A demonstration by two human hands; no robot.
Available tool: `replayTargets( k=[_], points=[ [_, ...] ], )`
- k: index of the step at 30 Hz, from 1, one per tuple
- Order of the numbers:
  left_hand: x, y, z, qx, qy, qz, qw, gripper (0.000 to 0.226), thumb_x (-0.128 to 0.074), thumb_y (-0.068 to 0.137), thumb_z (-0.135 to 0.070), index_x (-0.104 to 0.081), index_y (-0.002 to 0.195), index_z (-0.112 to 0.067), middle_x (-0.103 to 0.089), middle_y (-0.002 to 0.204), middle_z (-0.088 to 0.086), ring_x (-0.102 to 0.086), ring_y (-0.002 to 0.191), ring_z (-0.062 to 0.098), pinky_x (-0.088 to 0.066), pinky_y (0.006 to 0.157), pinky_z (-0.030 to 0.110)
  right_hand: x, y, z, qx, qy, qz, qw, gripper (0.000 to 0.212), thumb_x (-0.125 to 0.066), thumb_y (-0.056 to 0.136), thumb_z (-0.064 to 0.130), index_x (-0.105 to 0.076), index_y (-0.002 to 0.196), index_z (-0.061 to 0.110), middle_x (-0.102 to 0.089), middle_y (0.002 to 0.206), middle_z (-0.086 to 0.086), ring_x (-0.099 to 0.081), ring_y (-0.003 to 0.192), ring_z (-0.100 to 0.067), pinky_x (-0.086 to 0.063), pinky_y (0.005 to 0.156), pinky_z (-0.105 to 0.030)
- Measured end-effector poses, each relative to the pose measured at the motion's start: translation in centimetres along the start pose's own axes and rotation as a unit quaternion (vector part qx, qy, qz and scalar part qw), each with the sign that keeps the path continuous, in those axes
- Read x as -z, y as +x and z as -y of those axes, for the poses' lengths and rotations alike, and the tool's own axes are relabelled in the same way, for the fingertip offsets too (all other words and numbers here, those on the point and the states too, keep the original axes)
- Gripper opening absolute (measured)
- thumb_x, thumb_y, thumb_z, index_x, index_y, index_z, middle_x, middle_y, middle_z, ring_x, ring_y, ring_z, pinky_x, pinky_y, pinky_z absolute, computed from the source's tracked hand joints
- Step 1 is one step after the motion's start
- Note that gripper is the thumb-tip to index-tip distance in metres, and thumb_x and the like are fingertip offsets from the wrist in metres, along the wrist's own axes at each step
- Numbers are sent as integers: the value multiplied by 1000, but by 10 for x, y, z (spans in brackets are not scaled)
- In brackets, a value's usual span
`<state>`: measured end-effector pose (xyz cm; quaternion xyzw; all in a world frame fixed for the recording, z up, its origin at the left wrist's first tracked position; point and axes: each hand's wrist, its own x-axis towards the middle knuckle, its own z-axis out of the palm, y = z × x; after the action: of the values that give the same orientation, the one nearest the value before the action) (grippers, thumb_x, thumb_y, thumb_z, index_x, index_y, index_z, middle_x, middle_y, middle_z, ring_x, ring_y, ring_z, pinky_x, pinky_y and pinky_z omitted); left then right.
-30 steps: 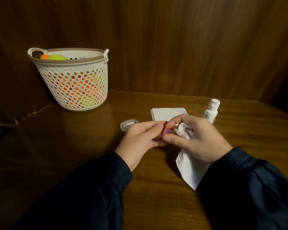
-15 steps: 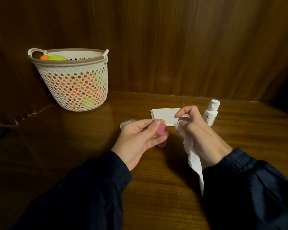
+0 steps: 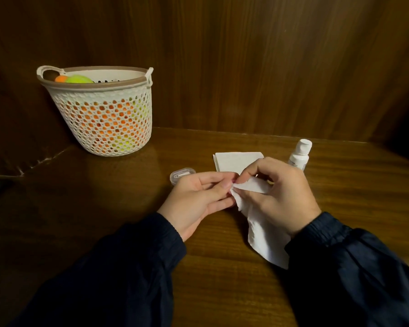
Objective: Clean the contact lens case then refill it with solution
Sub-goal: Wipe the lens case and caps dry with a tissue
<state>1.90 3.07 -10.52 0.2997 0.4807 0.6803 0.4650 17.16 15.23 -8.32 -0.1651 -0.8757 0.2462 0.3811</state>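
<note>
A dark polished wooden table [image 3: 132,232] was shown, with a white perforated plastic basket [image 3: 104,119] of orange and green balls at its back left. A white crumpled paper tissue [image 3: 257,223] was pinched in the right hand [image 3: 279,194] and pressed against the small pink contact lens case [image 3: 234,181], nearly hidden, which was clamped between the fingertips of the left hand [image 3: 198,197]. A small white capped solution bottle [image 3: 299,156] stood just behind the right hand and could be toppled by a knuckle. The tiny case could be squeezed loose and dropped.
</note>
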Motion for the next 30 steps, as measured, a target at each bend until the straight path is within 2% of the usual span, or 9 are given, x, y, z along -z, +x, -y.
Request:
replayTargets(
  k=[2,4,8,10,14,18,21,25,30],
  points=[
    [0,0,-1,-3,-1,-4,1000,28,-67,100,-6,-73,127,-8,-78,124,11,-75,117,24,-63,92,33,-2,-2,2,4,13,-28,1000,13,-92,78,21,-83,88,21,-77,91,10,-71,91,-6,-56,83,-22],
    [0,-1,-1,-9,-5,-13,1000,27,-66,100,-7,-74,126,-8,-78,124,12,-76,116,24,-64,90,32,-2,-2,3,10,26,-19,999,12,-90,81,19,-86,92,21,-78,93,10,-72,92,-5,-58,85,-24],
    [2,-1,-3,-31,-24,-48,998,25,-64,102,-10,-76,124,-9,-79,121,12,-77,110,23,-63,83,28,3,-1,2,3,59,92,994,24,-74,95,23,-82,118,26,-72,107,13,-66,107,-6,-52,93,-20],
    [3,-1,-3,-33,-40,-47,998,25,-64,102,-11,-76,124,-10,-78,123,13,-76,114,25,-63,85,28,3,0,0,8,74,116,990,27,-69,99,24,-80,124,26,-69,110,11,-64,110,-9,-51,94,-20],
    [-1,-1,-2,-38,-38,-21,998,38,-74,90,-18,-74,126,-7,-78,121,14,-76,115,26,-63,87,29,2,1,-3,17,120,39,992,18,-81,92,12,-83,108,18,-80,102,10,-76,101,-12,-62,90,-33],
    [-3,0,-1,-29,-21,-19,999,52,-78,81,-22,-71,129,-4,-79,121,15,-76,115,28,-64,91,35,-3,-1,-3,10,165,-9,986,24,-88,85,6,-78,98,23,-80,94,7,-78,90,-18,-65,83,-37],
    [-2,-1,-1,-28,-21,-18,999,50,-76,82,-23,-72,127,-1,-78,122,17,-75,116,30,-64,89,34,-5,-3,-2,5,135,-35,990,23,-89,84,12,-76,95,28,-77,90,10,-76,88,-16,-64,78,-33],
    [-3,-3,-3,-38,-18,-27,999,42,-77,81,-24,-78,119,-8,-79,120,12,-76,115,26,-63,89,32,-6,-3,0,-10,54,-40,998,5,-85,86,25,-80,87,26,-76,82,17,-74,82,-8,-63,73,-28],
    [-4,-4,-4,-52,-14,-50,997,34,-81,75,-24,-83,109,-18,-81,118,10,-77,113,24,-63,88,30,-2,-1,2,16,33,-21,999,8,-79,90,35,-83,93,29,-76,91,22,-73,93,-2,-59,81,-21]
  ],
)
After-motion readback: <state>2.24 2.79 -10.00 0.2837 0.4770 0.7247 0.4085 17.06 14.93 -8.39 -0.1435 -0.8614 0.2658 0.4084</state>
